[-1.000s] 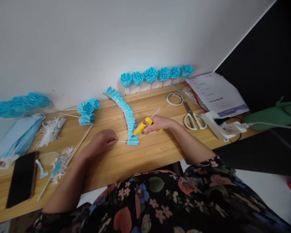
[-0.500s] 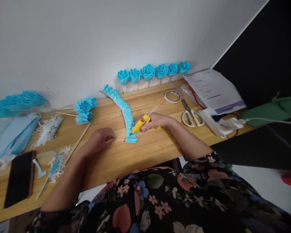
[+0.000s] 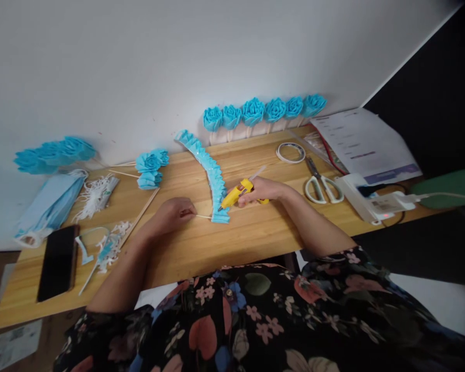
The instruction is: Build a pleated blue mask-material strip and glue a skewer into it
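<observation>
A pleated light-blue strip (image 3: 210, 169) lies curved on the wooden table, its near end toward me. My left hand (image 3: 177, 212) pinches a thin wooden stick (image 3: 203, 216) whose far end meets the near end of the strip. In my right hand (image 3: 258, 190) is a yellow glue gun (image 3: 237, 193) with a clear glue stick poking out at its back. The nozzle points down at the near end of the strip; whether it touches is hard to tell.
Finished blue flowers (image 3: 253, 110) on sticks lean on the wall; more flowers (image 3: 149, 163) lie left. Around me are scissors (image 3: 323, 187), a tape roll (image 3: 290, 152), a power strip (image 3: 356, 199), papers (image 3: 366, 144), a phone (image 3: 58, 263), face masks (image 3: 52, 199) and white cords (image 3: 96, 197).
The whole view has shifted, so the table's contents appear farther right and more of the left edge shows. Both hands keep nearly the same place against the strip.
</observation>
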`<state>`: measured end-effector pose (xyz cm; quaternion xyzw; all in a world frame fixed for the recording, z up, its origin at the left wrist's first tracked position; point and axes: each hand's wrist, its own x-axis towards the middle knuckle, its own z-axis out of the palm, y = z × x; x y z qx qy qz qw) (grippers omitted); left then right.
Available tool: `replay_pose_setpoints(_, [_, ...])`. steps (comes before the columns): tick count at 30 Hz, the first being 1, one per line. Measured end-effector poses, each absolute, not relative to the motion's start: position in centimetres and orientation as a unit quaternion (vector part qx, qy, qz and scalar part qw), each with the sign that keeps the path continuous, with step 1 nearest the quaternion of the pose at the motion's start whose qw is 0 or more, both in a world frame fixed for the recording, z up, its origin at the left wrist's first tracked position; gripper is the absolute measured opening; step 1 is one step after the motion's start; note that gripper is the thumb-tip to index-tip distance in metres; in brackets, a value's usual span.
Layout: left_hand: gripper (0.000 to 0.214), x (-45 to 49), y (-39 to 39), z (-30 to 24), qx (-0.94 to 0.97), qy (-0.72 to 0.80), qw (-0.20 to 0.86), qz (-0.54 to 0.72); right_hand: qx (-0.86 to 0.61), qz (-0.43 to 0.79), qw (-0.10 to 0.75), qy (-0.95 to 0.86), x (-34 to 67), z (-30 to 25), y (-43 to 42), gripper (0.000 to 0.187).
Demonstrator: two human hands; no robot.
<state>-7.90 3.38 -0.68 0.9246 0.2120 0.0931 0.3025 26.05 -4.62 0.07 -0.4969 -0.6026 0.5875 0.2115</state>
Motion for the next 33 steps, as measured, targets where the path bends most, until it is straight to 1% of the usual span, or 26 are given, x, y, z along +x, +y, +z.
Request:
replay_pose_setpoints(3, [0.018, -7.95, 3.42, -0.88, 0.924, 0.209, 0.306, 0.096, -0.494, 0.585, 0.214, -0.606, 26.04, 0.19, -4.66, 0.041])
replay_pose_setpoints(5, [0.018, -7.97, 3.49, -1.0, 0.925, 0.203, 0.306, 0.101, -0.495, 0.589, 0.213, -0.602, 26.01, 0.24, -4.72, 0.043])
replay_pose_setpoints(9, [0.018, -8.01, 3.64, -1.13, 0.928, 0.19, 0.303, 0.107, -0.509, 0.596, 0.203, -0.588, 26.01, 0.16, -4.79, 0.054])
replay_pose_setpoints(11, [0.018, -8.03, 3.69, -1.15, 0.93, 0.188, 0.3, 0.103, -0.518, 0.592, 0.199, -0.585, 26.05, 0.08, -4.79, 0.057])
replay_pose_setpoints(16, [0.021, -8.07, 3.71, -1.23, 0.931, 0.19, 0.295, 0.096, -0.528, 0.586, 0.201, -0.58, 26.13, 0.01, -4.77, 0.047])
replay_pose_setpoints(22, [0.019, -8.1, 3.68, -1.13, 0.931, 0.201, 0.294, 0.085, -0.523, 0.589, 0.206, -0.581, 26.03, 0.13, -4.85, 0.05])
replay_pose_setpoints(28, [0.018, -8.06, 3.63, -1.26, 0.931, 0.202, 0.289, 0.094, -0.52, 0.585, 0.206, -0.587, 25.92, 0.21, -4.95, 0.042])
replay_pose_setpoints(33, [0.019, -8.09, 3.7, -1.39, 0.93, 0.203, 0.291, 0.096, -0.519, 0.585, 0.211, -0.587, 25.93, 0.19, -4.95, 0.041])
